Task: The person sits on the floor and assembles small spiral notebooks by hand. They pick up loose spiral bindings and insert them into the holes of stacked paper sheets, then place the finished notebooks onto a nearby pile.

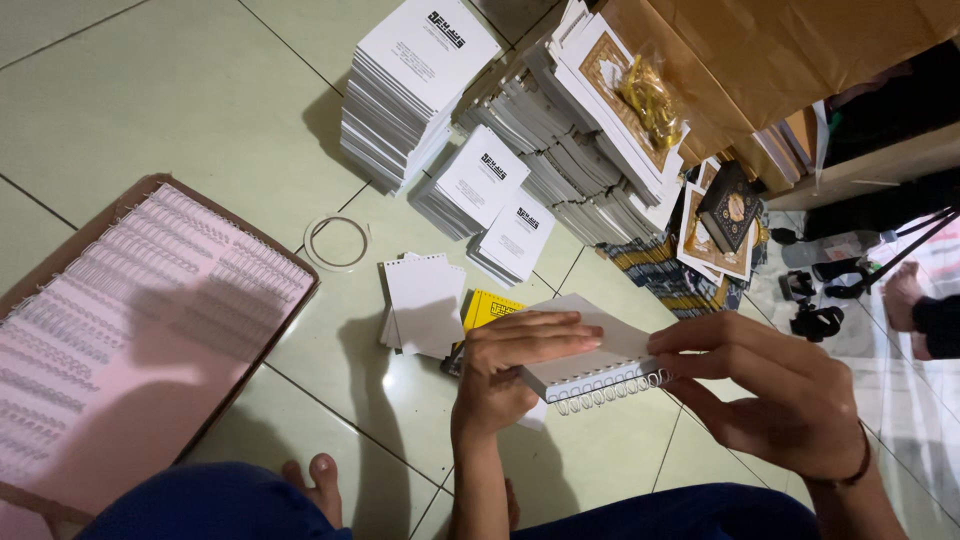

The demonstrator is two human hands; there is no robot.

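Observation:
My left hand [510,365] grips a white booklet block [592,355] from its left side, fingers laid flat across the top. Along the block's near edge runs a white wire spiral binding [610,393]. My right hand [775,385] holds the block's right end, thumb and fingers pinching by the spiral. The block hangs above the tiled floor, over my lap.
A flat cardboard box of white wire spirals [130,330] lies at left. Stacks of white booklets [420,85] stand ahead, loose punched sheets [425,305], a yellow cover [490,308] and a tape roll [337,242] between. Brown cartons [760,50] and a dark book [730,205] sit right.

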